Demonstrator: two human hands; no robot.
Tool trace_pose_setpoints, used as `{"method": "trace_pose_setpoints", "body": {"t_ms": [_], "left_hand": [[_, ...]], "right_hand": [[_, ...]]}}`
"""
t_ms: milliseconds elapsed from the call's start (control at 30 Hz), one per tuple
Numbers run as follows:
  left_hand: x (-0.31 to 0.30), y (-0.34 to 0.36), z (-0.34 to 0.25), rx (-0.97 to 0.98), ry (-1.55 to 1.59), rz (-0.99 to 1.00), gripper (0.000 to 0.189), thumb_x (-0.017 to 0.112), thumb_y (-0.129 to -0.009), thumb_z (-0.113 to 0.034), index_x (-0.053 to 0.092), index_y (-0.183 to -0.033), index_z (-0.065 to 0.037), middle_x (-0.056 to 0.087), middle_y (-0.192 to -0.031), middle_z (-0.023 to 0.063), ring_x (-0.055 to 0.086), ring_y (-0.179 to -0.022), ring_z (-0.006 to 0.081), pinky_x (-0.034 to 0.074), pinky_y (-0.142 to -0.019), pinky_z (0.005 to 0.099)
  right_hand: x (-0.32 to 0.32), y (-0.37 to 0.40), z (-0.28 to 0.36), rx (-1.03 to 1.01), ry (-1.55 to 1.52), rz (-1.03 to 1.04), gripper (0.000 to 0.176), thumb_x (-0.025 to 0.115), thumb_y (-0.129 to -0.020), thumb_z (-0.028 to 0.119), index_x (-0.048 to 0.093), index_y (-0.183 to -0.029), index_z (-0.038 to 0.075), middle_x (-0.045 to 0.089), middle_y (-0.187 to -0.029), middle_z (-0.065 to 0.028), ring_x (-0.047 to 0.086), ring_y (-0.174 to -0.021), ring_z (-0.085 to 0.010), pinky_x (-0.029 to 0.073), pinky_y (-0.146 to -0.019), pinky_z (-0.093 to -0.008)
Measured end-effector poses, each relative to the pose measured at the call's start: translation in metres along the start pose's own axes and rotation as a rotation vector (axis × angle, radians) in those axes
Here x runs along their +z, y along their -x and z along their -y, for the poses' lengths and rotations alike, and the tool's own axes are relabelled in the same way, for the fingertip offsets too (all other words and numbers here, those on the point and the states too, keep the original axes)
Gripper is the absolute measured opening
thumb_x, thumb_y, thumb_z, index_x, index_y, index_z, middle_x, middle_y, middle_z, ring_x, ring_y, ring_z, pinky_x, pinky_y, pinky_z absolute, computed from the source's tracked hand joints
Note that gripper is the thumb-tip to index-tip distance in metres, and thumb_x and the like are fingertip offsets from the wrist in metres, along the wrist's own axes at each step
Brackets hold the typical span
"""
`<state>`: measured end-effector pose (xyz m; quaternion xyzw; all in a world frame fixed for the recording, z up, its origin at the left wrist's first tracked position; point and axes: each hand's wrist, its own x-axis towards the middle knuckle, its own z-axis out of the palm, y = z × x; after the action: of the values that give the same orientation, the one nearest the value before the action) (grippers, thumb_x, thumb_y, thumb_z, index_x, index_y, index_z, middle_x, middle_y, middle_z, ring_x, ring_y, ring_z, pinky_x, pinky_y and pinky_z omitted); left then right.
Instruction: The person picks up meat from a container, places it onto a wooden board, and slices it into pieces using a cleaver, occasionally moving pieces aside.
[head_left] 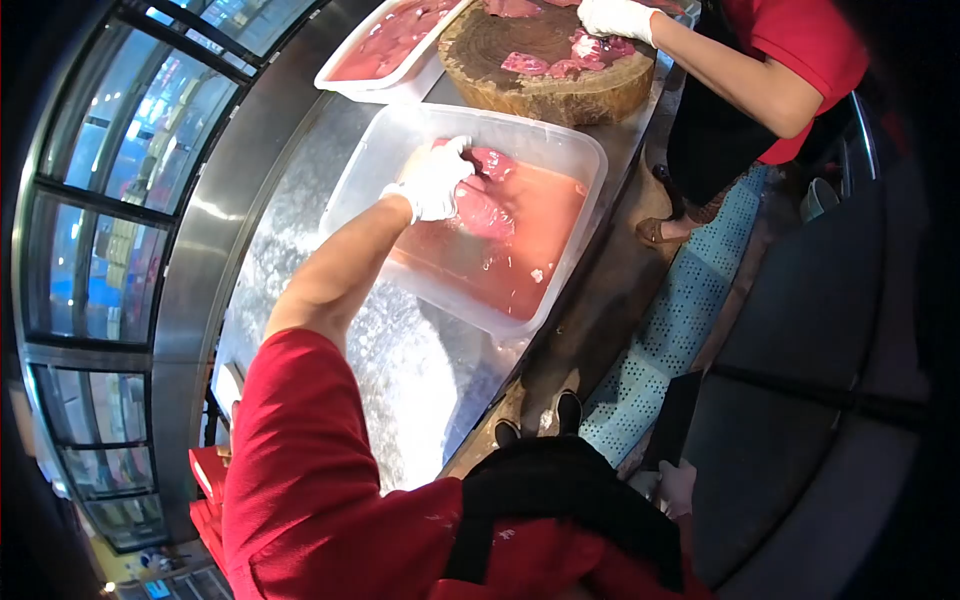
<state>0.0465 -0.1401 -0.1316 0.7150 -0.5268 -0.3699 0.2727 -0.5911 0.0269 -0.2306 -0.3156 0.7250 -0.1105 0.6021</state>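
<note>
My left hand, in a white glove, reaches into a translucent plastic tub and is closed on a piece of raw meat. More red meat shows just past its fingers. Reddish liquid covers the tub's bottom, with small pale scraps floating in it. Low at the right, beside my black apron, my gloved right hand is closed around something at my side. A dark, flat, rectangular blade like a cleaver's rises from it; the handle is hidden.
A round wooden chopping block with meat pieces stands beyond the tub. Beside it is a white tub of meat. A co-worker's gloved hand is over the block. Under the tub is a metal counter; blue perforated matting covers the floor.
</note>
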Motion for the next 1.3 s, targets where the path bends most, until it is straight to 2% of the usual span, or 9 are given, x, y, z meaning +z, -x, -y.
{"method": "trace_pose_setpoints", "body": {"t_ms": [67, 133, 300, 767, 967, 1067, 1133, 1233, 1300], "left_hand": [[-0.009, -0.019, -0.008, 0.475, -1.087, -0.007, 0.049, 0.083, -0.061, -0.034, 0.072, -0.104, -0.013, 0.060, -0.117, 0.0162, 0.057, -0.111, 0.0358, 0.050, -0.090, 0.0415], [-0.013, -0.030, -0.003, 0.436, -1.082, 0.065, 0.057, 0.085, -0.053, -0.035, 0.072, -0.105, -0.014, 0.061, -0.114, 0.0161, 0.057, -0.111, 0.0359, 0.050, -0.091, 0.0425], [-0.004, -0.027, -0.019, 0.269, -1.196, 0.233, 0.064, 0.087, -0.046, -0.036, 0.072, -0.106, -0.016, 0.061, -0.110, 0.0158, 0.060, -0.108, 0.0349, 0.051, -0.090, 0.0429], [0.034, 0.041, -0.027, 0.205, -0.929, 0.003, 0.046, 0.075, -0.070, -0.010, 0.066, -0.115, -0.009, 0.063, -0.113, 0.0220, 0.062, -0.104, 0.0413, 0.052, -0.089, 0.0451], [0.037, 0.052, -0.034, 0.085, -0.862, 0.045, 0.071, 0.079, -0.067, -0.016, 0.058, -0.135, -0.012, 0.048, -0.136, 0.0248, 0.054, -0.120, 0.0416, 0.048, -0.099, 0.0449], [0.043, 0.050, -0.029, -0.167, -0.646, -0.208, 0.076, 0.083, -0.063, -0.026, 0.060, -0.134, -0.014, 0.044, -0.143, 0.0237, 0.052, -0.123, 0.0422, 0.047, -0.103, 0.0439], [0.043, 0.038, -0.002, 0.166, -1.036, -0.219, 0.081, 0.083, -0.061, -0.034, 0.060, -0.135, -0.014, 0.049, -0.142, 0.0213, 0.054, -0.123, 0.0408, 0.048, -0.103, 0.0437], [0.025, 0.004, -0.015, -0.011, -0.736, 0.222, 0.077, 0.082, -0.061, -0.038, 0.062, -0.132, -0.013, 0.059, -0.133, 0.0193, 0.057, -0.120, 0.0385, 0.049, -0.100, 0.0440], [0.039, 0.005, -0.011, 0.068, -0.752, 0.103, 0.074, 0.082, -0.062, -0.038, 0.064, -0.128, -0.011, 0.063, -0.126, 0.0196, 0.059, -0.116, 0.0377, 0.050, -0.098, 0.0435]], "right_hand": [[0.001, 0.009, 0.004, 0.067, -0.020, -0.020, 0.021, 0.059, -0.085, 0.005, 0.063, -0.104, -0.004, 0.058, -0.069, -0.0070, 0.061, -0.056, -0.0186, 0.047, -0.046, -0.0365], [-0.003, 0.013, -0.007, 0.116, 0.048, -0.069, 0.010, 0.059, -0.084, 0.006, 0.064, -0.089, -0.001, 0.056, -0.065, -0.0082, 0.061, -0.056, -0.0207, 0.048, -0.048, -0.0380], [0.000, 0.025, -0.015, 0.114, 0.142, -0.108, 0.015, 0.058, -0.085, 0.006, 0.065, -0.097, 0.001, 0.056, -0.067, -0.0085, 0.060, -0.058, -0.0213, 0.047, -0.049, -0.0369], [0.002, -0.005, -0.033, 0.144, -0.062, -0.026, 0.018, 0.061, -0.085, 0.007, 0.067, -0.100, 0.000, 0.063, -0.076, -0.0051, 0.060, -0.058, -0.0164, 0.049, -0.052, -0.0334], [0.001, -0.028, -0.060, -0.154, 0.074, 0.062, 0.019, 0.058, -0.087, 0.004, 0.064, -0.104, 0.000, 0.060, -0.078, -0.0086, 0.061, -0.064, -0.0242, 0.050, -0.056, -0.0434], [0.002, -0.025, -0.073, -0.274, 0.083, 0.091, 0.019, 0.058, -0.087, 0.005, 0.066, -0.102, -0.003, 0.065, -0.083, -0.0101, 0.063, -0.067, -0.0235, 0.051, -0.058, -0.0390], [0.012, 0.018, -0.031, -0.113, 0.095, 0.056, 0.019, 0.060, -0.086, 0.005, 0.067, -0.100, -0.005, 0.066, -0.082, -0.0095, 0.063, -0.068, -0.0201, 0.050, -0.060, -0.0364], [0.009, 0.024, -0.034, 0.099, 0.041, 0.060, 0.020, 0.060, -0.085, 0.003, 0.067, -0.102, -0.006, 0.067, -0.082, -0.0082, 0.063, -0.070, -0.0166, 0.051, -0.063, -0.0340], [0.004, 0.025, -0.043, 0.051, 0.150, 0.019, 0.023, 0.060, -0.085, 0.000, 0.067, -0.105, -0.006, 0.067, -0.083, -0.0072, 0.064, -0.072, -0.0168, 0.051, -0.064, -0.0338]]}}
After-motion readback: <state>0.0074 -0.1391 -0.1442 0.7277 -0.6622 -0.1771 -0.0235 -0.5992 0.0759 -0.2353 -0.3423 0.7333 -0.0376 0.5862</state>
